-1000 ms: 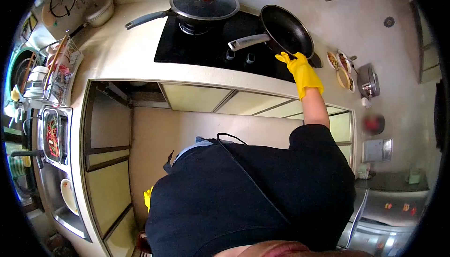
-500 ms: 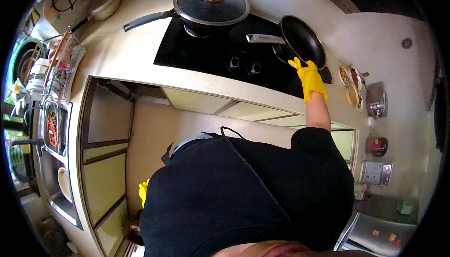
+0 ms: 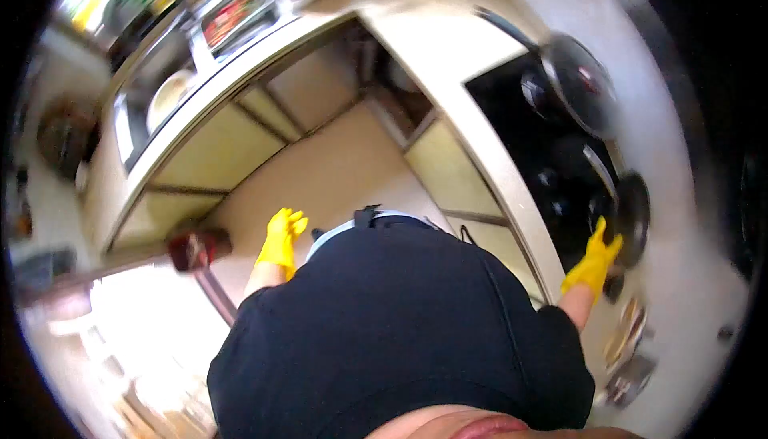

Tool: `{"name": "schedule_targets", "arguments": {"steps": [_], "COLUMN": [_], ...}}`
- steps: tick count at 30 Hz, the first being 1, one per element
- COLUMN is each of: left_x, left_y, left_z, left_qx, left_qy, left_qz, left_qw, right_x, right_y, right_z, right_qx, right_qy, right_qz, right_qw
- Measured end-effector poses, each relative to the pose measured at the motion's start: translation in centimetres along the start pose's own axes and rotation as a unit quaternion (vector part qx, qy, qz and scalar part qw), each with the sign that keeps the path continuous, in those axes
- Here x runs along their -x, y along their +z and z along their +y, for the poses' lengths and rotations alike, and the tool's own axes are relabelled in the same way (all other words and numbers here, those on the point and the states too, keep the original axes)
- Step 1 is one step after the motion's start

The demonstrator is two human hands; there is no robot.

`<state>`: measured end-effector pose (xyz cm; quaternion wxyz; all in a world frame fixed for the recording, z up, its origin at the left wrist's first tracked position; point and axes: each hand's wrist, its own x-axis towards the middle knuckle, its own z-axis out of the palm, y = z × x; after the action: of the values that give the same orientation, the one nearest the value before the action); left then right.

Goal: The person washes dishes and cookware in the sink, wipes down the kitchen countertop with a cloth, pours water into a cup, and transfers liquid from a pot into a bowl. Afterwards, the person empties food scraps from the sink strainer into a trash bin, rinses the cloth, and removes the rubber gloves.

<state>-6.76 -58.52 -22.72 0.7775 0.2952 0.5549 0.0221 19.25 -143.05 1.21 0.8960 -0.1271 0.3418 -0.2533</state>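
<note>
the kitchen was blurred, a pale counter (image 3: 448,47) wrapping round two sides of the floor (image 3: 308,171). at far left, a pale bowl (image 3: 168,101) sat in the steel sink (image 3: 126,141), and past it lay a basket (image 3: 269,13) of red and green food (image 3: 230,21). the left hand (image 3: 280,240), in a yellow rubber glove, hung above the floor, its grip relaxed, fingers slightly bent and apart. farther right, a lidded pan (image 3: 574,79) stood on the black hob (image 3: 516,115). the right hand (image 3: 594,264), gloved alike, reached over the hob's end, its grip unclosed, fingers spread at the near rim of the black frying pan (image 3: 636,216); whether they touched could not be told. the frying pan was at the hob's wall side, its pale handle slanting across the black surface.
</note>
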Motion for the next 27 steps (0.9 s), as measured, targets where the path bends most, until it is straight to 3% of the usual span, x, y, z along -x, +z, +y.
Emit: {"name": "schedule_targets", "arguments": {"steps": [1, 2, 4, 5, 6, 8, 10, 16, 20, 27], "left_x": [0.2, -0.3, 1.0, 0.7, 1.2, 2.1, 2.4, 6.6, 9.6, 8.2], "left_y": [-0.8, -1.5, -3.5, -5.2, -6.9, -10.1, -14.5, -25.3, -27.1, -24.0], "left_z": [-0.9, -1.5, -2.4, -2.9, -3.0, -3.8, -4.4, -2.7, -0.4, 8.5], "left_qx": [-0.006, -0.023, -0.002, -0.004, 0.008, 0.054, 0.079, 0.183, 0.261, 0.263], "left_qy": [0.007, 0.008, 0.025, 0.016, 0.019, 0.014, 0.007, 0.057, 0.125, 0.191], "left_qz": [0.017, 0.023, 0.03, 0.031, 0.042, 0.052, 0.065, 0.119, 0.167, 0.182], "left_qw": [1.0, 0.999, 0.999, 0.999, 0.999, 0.997, 0.995, 0.974, 0.943, 0.928], "right_x": [1.9, 1.9, 6.5, 6.8, 6.4, 6.0, 15.6, 30.5, 38.5, 48.5], "right_y": [1.2, 0.0, 1.6, 1.0, -0.3, -2.2, -1.6, -3.6, -4.7, -0.6], "right_z": [2.7, 3.2, 12.2, 15.4, 19.1, 27.7, 37.3, 57.7, 64.7, 75.8], "right_qx": [-0.053, -0.027, 0.081, 0.118, 0.151, 0.164, 0.243, 0.495, 0.49, 0.488], "right_qy": [0.008, 0.127, 0.131, 0.202, 0.272, 0.486, 0.429, 0.415, 0.463, 0.543], "right_qz": [0.007, -0.028, -0.115, -0.183, -0.25, -0.422, -0.262, -0.32, -0.351, -0.441], "right_qw": [0.999, 0.991, 0.981, 0.955, 0.917, 0.747, 0.829, 0.694, 0.65, 0.521]}}
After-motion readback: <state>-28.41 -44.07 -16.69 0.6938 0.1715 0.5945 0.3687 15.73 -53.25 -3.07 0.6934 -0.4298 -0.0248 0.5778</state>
